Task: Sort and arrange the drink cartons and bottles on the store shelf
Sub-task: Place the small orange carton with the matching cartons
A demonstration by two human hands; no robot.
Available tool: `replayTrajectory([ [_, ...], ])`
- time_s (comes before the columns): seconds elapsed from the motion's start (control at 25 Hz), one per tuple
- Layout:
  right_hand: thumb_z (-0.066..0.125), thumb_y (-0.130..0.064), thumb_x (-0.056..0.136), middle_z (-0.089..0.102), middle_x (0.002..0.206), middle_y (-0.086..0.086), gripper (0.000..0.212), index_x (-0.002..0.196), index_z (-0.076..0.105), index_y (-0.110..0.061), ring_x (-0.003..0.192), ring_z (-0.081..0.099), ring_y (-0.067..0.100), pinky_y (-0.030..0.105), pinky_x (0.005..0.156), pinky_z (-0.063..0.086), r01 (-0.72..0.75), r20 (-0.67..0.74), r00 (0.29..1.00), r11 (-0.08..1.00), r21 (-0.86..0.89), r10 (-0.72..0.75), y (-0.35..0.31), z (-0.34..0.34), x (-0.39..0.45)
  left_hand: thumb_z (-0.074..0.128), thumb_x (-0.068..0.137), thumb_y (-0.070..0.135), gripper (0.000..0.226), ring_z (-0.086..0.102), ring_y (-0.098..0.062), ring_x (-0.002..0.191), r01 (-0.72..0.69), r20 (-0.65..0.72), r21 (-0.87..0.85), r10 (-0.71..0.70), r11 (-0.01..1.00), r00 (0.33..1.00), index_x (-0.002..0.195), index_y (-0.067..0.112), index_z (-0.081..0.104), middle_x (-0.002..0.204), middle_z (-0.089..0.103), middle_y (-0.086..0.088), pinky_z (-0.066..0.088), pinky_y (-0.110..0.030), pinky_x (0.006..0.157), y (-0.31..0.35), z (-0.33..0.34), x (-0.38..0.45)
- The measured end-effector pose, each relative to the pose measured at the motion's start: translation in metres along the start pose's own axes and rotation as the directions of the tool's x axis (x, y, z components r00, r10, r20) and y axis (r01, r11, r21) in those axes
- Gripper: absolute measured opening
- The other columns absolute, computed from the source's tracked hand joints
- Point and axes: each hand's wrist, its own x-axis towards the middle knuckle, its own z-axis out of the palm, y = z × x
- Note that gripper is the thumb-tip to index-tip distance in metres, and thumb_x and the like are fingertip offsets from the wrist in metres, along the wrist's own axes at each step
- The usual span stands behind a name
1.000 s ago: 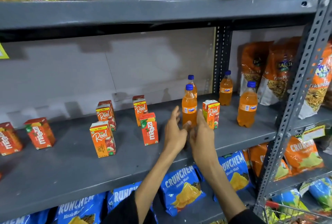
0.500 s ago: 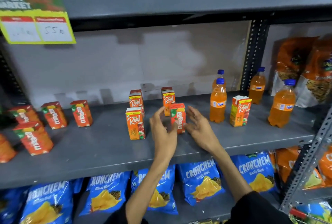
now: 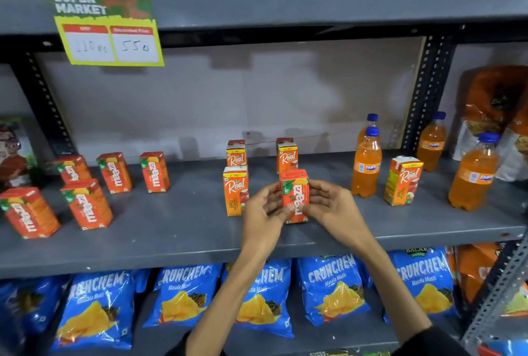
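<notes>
A red Maaza carton (image 3: 295, 190) stands on the grey shelf (image 3: 177, 230) at the middle. My left hand (image 3: 264, 213) and my right hand (image 3: 333, 207) close on its two sides. Just left of it is a Real carton (image 3: 235, 191), with two more Real cartons (image 3: 287, 157) behind. Several Maaza cartons (image 3: 85, 203) stand grouped at the shelf's left. Orange Fanta bottles (image 3: 366, 165) with blue caps stand at the right, with one Real carton (image 3: 402, 180) among them.
A yellow price tag (image 3: 110, 30) hangs from the shelf above. Blue Crunchem snack bags (image 3: 331, 287) fill the shelf below. Orange snack bags (image 3: 497, 104) lean at the far right past a perforated upright (image 3: 428, 90). Biscuit packs lie on top.
The view has swung left along the shelf. Both hands moved from near the Fanta bottle to the lone Maaza carton and closed on its sides.
</notes>
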Motion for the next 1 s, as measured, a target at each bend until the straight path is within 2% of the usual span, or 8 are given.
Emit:
replayTrajectory([
  [0.12,0.08,0.0,0.078,0.079,0.098,-0.018,0.05,0.113,0.066,-0.032,0.095,0.075,0.004,0.015,0.076,0.058,0.045,0.064,0.997,0.997,0.055,-0.049,-0.023,0.027,-0.016,0.076,0.084,-0.004,0.046,0.076,-0.004,0.099,-0.04,-0.013,-0.043,0.04,0.998,0.999,0.114,0.03,0.068,0.103,0.08,0.011,0.059,-0.018,0.08,0.015,-0.042,-0.028],
  [0.36,0.078,0.004,0.078,0.079,0.1,-0.014,0.049,0.109,0.068,-0.032,0.092,0.075,0.005,0.015,0.077,0.057,0.097,0.193,0.973,0.984,0.151,-0.126,-0.051,0.137,-0.006,0.077,0.084,-0.002,0.045,0.076,-0.009,0.102,-0.074,-0.097,0.046,0.078,0.996,0.992,0.116,0.027,0.07,0.11,0.08,0.004,0.059,-0.019,0.082,0.038,-0.161,-0.051],
  [0.48,0.078,-0.001,0.08,0.079,0.099,-0.013,0.047,0.111,0.066,-0.034,0.096,0.074,0.004,0.017,0.079,0.057,0.095,0.247,0.96,0.983,0.158,-0.132,-0.054,0.199,0.013,0.072,0.085,-0.011,0.044,0.074,-0.005,0.092,-0.051,-0.174,0.101,0.068,0.994,0.982,0.116,0.019,0.066,0.111,0.077,-0.007,0.06,-0.019,0.082,0.034,-0.21,-0.037],
  [0.64,0.076,-0.002,0.083,0.076,0.11,-0.002,0.047,0.123,0.061,-0.021,0.106,0.073,0.017,0.028,0.09,0.059,0.095,0.222,0.967,0.988,0.122,-0.121,-0.043,0.259,0.036,0.062,0.088,-0.018,0.041,0.067,-0.02,0.099,0.031,-0.283,0.139,0.01,0.99,0.959,0.127,-0.007,0.056,0.123,0.069,-0.029,0.056,-0.019,0.083,0.018,-0.242,-0.014],
  [0.76,0.075,0.0,0.083,0.075,0.112,0.007,0.046,0.124,0.06,-0.017,0.104,0.073,0.019,0.042,0.097,0.059,0.079,0.179,0.979,0.993,0.09,-0.094,-0.039,0.287,0.048,0.061,0.09,-0.015,0.038,0.068,-0.014,0.1,0.047,-0.315,0.186,0.014,0.981,0.949,0.127,-0.004,0.059,0.122,0.071,-0.023,0.055,-0.013,0.082,0.008,-0.258,0.0],
  [0.84,0.075,0.0,0.083,0.074,0.112,0.009,0.046,0.124,0.06,-0.014,0.103,0.073,0.021,0.044,0.097,0.058,0.051,0.161,0.985,0.996,0.07,-0.062,-0.037,0.297,0.053,0.059,0.091,-0.016,0.037,0.069,0.004,0.09,0.046,-0.315,0.199,0.019,0.979,0.949,0.124,0.001,0.06,0.116,0.072,-0.014,0.054,-0.006,0.08,0.001,-0.265,0.008],
  [0.92,0.076,-0.002,0.084,0.074,0.113,0.009,0.047,0.127,0.06,-0.01,0.102,0.072,0.018,0.039,0.096,0.059,0.044,0.145,0.988,0.998,0.044,-0.05,-0.037,0.303,0.057,0.057,0.091,-0.017,0.038,0.069,0.013,0.084,0.038,-0.305,0.211,0.029,0.977,0.952,0.119,0.009,0.059,0.11,0.07,-0.007,0.052,-0.003,0.079,-0.006,-0.268,0.016],
  [1.0,0.076,-0.004,0.085,0.073,0.117,0.009,0.049,0.13,0.058,-0.008,0.101,0.071,0.013,0.03,0.093,0.059,0.032,0.137,0.99,0.999,0.027,-0.036,-0.037,0.306,0.059,0.059,0.092,-0.015,0.037,0.069,0.006,0.091,0.046,-0.303,0.215,0.022,0.976,0.953,0.119,0.009,0.058,0.11,0.07,-0.006,0.053,-0.004,0.081,-0.012,-0.271,0.022],
])
